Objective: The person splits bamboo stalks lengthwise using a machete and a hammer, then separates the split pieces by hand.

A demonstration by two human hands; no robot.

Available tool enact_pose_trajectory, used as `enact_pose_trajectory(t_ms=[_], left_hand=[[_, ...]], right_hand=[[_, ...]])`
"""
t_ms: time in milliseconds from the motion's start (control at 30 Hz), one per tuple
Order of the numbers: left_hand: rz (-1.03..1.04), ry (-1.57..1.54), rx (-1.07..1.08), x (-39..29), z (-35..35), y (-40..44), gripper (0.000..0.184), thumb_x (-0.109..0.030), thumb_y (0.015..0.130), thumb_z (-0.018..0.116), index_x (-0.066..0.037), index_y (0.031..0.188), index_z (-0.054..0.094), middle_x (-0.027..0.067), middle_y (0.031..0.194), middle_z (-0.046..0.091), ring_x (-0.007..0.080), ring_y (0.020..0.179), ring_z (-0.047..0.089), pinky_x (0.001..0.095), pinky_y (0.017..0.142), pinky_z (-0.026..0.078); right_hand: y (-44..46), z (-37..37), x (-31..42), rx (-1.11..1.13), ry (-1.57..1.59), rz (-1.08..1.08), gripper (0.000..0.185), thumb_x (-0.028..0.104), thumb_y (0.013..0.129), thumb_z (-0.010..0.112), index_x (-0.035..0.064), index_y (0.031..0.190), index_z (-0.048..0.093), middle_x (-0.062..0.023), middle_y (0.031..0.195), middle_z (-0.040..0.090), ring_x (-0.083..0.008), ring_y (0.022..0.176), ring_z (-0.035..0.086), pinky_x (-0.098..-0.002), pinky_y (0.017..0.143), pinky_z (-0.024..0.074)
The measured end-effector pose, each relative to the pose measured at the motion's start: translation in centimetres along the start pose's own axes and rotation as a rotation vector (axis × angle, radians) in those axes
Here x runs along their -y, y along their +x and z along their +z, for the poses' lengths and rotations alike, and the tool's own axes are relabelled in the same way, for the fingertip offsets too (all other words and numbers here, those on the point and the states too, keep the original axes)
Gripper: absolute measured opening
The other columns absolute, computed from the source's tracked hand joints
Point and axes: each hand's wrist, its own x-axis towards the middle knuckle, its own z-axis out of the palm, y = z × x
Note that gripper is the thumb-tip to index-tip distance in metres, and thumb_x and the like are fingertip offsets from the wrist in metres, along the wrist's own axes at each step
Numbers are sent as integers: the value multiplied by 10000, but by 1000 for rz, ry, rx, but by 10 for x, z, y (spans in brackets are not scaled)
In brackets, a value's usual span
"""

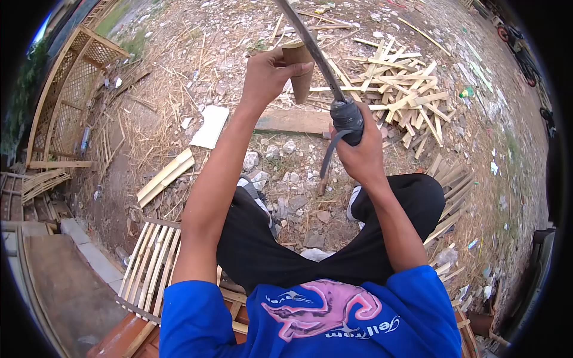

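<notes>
My left hand (267,77) is closed around a short, split length of bamboo (302,88), its thumb across the front. The piece stands nearly upright. My right hand (362,149) grips a machete by its black-wrapped handle (347,119), and a loose dark strap (329,156) hangs from it. The long dark blade (325,67) slants up and left, passing over the bamboo's upper right edge in view; whether they touch I cannot tell. Below both hands, a wooden beam (292,121) lies across the ground.
A heap of split bamboo pieces (412,89) lies ahead on the right, with more strips (456,188) beside my knee. Left are two bamboo lengths (166,177), a white sheet (210,126) and a lattice frame (74,89). A slatted bamboo panel (149,262) is near my left elbow.
</notes>
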Motion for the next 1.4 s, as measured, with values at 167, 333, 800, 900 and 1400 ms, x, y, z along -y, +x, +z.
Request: enact_pose_trajectory(t_ms=[167, 333, 800, 900, 1400], left_hand=[[-107, 223, 87, 85, 30, -20, 536, -316, 715, 861, -51, 1148, 688, 137, 1080, 711, 235, 986, 684, 369, 862, 545], [-254, 132, 152, 110, 34, -22, 482, -279, 792, 809, -24, 1177, 672, 126, 1057, 724, 224, 933, 695, 348, 831, 521], [-122, -8, 90, 28, 15, 4, 277, -198, 794, 803, -42, 1018, 754, 82, 849, 749, 96, 730, 653, 266, 663, 508], [-99, -12, 99, 43, 21, -1, 276, -225, 813, 797, -8, 978, 751, 87, 894, 747, 106, 843, 680, 253, 739, 519], [-42, -65, 128, 7, 4, 7, 386, -213, 793, 811, -50, 1130, 715, 77, 939, 745, 125, 874, 673, 280, 782, 521]], right_hand=[[-18, 21, -76, 63, -134, 69, 410, 97, 795, 668, 70, 1182, 536, -256, 887, 676, -470, 880, 645, -483, 736, 501], [-18, 16, -60, 87, -180, 131, 403, 82, 794, 657, 57, 1175, 528, -276, 886, 667, -485, 887, 632, -496, 734, 489], [-6, 1, -34, -56, -41, -30, 431, 10, 790, 672, 29, 1194, 523, -179, 930, 699, -298, 858, 714, -347, 745, 525], [-7, 3, -38, -54, -47, 11, 426, 18, 790, 672, 36, 1191, 527, -176, 922, 697, -288, 850, 712, -345, 749, 524], [0, -17, 14, -105, 79, -13, 340, 42, 807, 684, 25, 1125, 563, -107, 899, 678, -167, 805, 660, -318, 736, 514]])
